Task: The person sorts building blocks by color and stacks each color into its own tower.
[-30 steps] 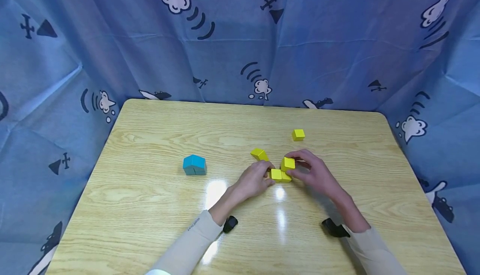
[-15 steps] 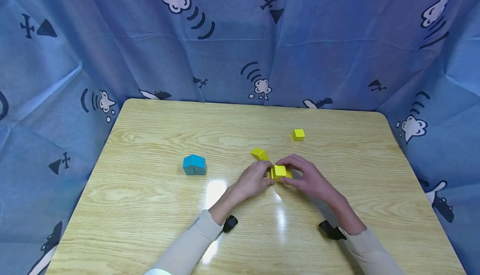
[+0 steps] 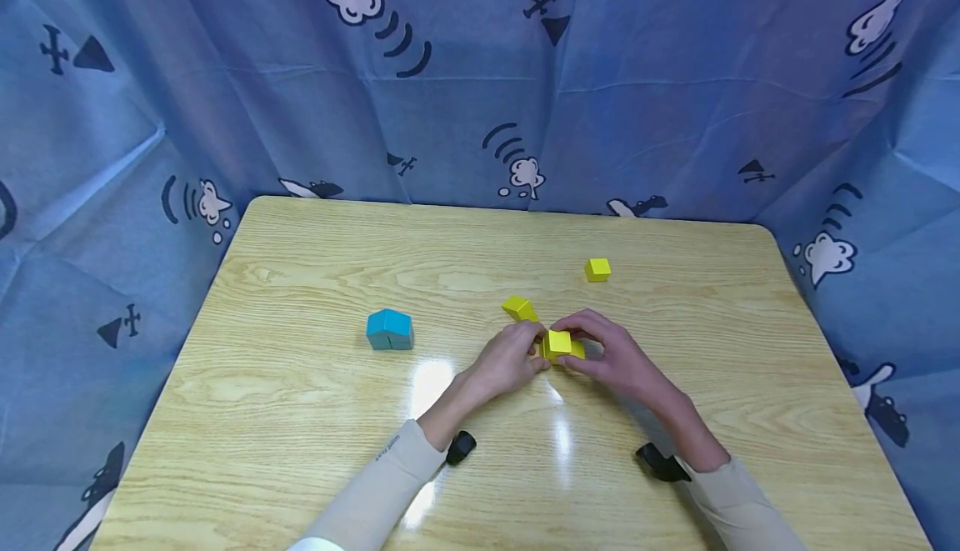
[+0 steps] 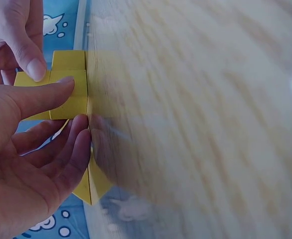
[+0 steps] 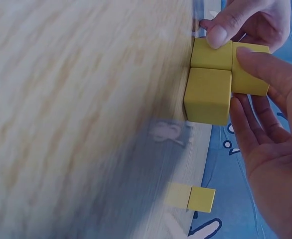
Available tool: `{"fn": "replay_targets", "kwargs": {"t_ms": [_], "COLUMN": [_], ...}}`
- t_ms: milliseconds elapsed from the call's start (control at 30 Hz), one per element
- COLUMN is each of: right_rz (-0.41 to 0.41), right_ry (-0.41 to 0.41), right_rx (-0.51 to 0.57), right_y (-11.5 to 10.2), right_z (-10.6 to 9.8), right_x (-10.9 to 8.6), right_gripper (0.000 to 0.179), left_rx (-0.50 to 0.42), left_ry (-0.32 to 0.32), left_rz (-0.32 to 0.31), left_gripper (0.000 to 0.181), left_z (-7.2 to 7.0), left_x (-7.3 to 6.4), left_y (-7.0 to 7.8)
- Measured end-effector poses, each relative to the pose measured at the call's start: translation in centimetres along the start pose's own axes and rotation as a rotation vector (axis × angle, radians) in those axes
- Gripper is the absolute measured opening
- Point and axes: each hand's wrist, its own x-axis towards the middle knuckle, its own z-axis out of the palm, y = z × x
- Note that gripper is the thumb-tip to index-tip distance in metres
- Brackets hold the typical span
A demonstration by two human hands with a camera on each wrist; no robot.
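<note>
Two yellow cubes stand side by side on the table, with a third yellow cube [image 3: 557,343] on top of the left one. My right hand [image 3: 618,357] pinches this top cube between thumb and fingers. With thumb and fingertips, my left hand [image 3: 506,359] grips the lower left cube [image 5: 211,54], which is mostly hidden in the head view. The lower right cube [image 5: 208,95] touches it and is held by neither hand. Just behind my left fingers lies a yellow wedge-shaped block [image 3: 519,308].
Another yellow cube [image 3: 597,270] sits farther back on the wooden table [image 3: 315,418]. To the left are blue blocks [image 3: 390,330] placed together in a house-like shape. A patterned blue curtain [image 3: 450,76] hangs behind the table and along both sides.
My right hand has moved left with its cube, from above the lower right cube onto the lower left one. During the last half second both hands stay nearly still.
</note>
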Motion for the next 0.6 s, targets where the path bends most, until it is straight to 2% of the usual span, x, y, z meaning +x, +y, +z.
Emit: {"fn": "replay_targets", "kwargs": {"t_ms": [600], "right_rz": [0.019], "right_ry": [-0.023], "right_rx": [-0.024], "right_y": [-0.01], "right_z": [0.02], "right_x": [-0.04], "right_gripper": [0.04], "left_rx": [-0.007], "left_ry": [0.008], "left_rz": [0.01], "left_gripper": [0.03], "left_z": [0.01], "left_x": [-0.03], "left_y": [0.03]}}
